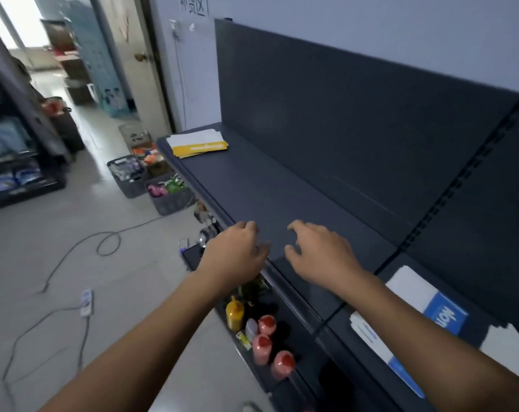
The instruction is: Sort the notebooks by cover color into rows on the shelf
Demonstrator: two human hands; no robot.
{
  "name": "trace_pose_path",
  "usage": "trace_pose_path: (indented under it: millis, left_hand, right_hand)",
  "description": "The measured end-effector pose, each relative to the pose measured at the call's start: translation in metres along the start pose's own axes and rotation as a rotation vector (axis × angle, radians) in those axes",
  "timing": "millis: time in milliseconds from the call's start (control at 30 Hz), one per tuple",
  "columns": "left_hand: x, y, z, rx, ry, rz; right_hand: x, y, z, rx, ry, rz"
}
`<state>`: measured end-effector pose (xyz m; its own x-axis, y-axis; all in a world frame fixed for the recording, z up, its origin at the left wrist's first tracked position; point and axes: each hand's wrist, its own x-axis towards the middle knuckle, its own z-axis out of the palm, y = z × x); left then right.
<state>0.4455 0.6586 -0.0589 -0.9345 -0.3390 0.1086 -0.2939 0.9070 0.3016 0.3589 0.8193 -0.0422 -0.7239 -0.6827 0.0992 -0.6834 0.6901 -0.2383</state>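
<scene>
Shelf (pixel 282 179): dark grey sheet metal, matte and flat, runs from centre left to lower right. It has a raised front lip and a plain back panel (pixel 341 99) of the same grey. One slotted upright (pixel 460 185) at right splits it into two bays. The long middle stretch of the left bay is bare, so there's room to move.

Floor (pixel 59 248): pale glossy tile, with thin cables looping across it at left.

Yellow notebooks (pixel 197 142): fanned flat stack with yellow-and-white covers, at the far left end of the shelf near the lip. Can't count them.

Blue notebooks (pixel 444 315): blue-and-white covers lying flat in the right bay at lower right, partly under the right forearm. At least two.

Left hand (pixel 237 254): knuckles up at the front lip, fingers loosely curled, grasping nothing.
Right hand (pixel 320 248): over the bare shelf just beside the left, fingers loosely bent, empty. Too blurred to tell if either touches the metal.

Two grey slatted baskets (pixel 127 179), full, on the floor by the shelf's left end.

Lower shelf under the hands: three pink bottles (pixel 261 347) with red caps and one yellow bottle (pixel 234 315).

One white power strip (pixel 87 303) on the floor.
</scene>
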Motion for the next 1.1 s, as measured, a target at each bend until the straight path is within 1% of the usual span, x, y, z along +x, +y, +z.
trace_pose_path:
  millis: [167, 233, 367, 500, 633, 700, 800, 967, 1100]
  left_hand:
    - [0.039, -0.055, -0.018, -0.005, 0.003, -0.033]
    - [0.060, -0.077, -0.024, -0.020, -0.009, -0.043]
    - [0.111, -0.117, -0.032, -0.032, 0.036, -0.053]
    - [0.152, -0.164, -0.036, -0.044, 0.046, -0.084]
    - [0.175, -0.222, -0.042, -0.079, 0.038, -0.127]
    - [0.191, -0.254, -0.046, -0.091, 0.046, -0.139]
    - [0.220, -0.300, -0.053, -0.102, 0.042, -0.118]
    - [0.270, -0.376, -0.060, -0.100, -0.013, -0.012]
    - [0.308, -0.422, -0.065, -0.105, -0.070, 0.081]
  right_hand:
    - [0.064, -0.034, 0.010, 0.017, -0.070, -0.044]
    - [0.094, -0.044, 0.014, 0.016, -0.074, -0.058]
    - [0.160, -0.061, 0.027, 0.025, -0.092, -0.067]
    - [0.226, -0.081, 0.046, 0.036, -0.081, -0.082]
    - [0.278, -0.115, 0.065, 0.028, -0.122, -0.099]
    - [0.305, -0.133, 0.075, 0.027, -0.115, -0.115]
    - [0.347, -0.159, 0.088, 0.026, -0.123, -0.079]
    - [0.406, -0.202, 0.113, 0.048, -0.114, 0.045]
    - [0.439, -0.226, 0.129, 0.044, -0.120, 0.155]
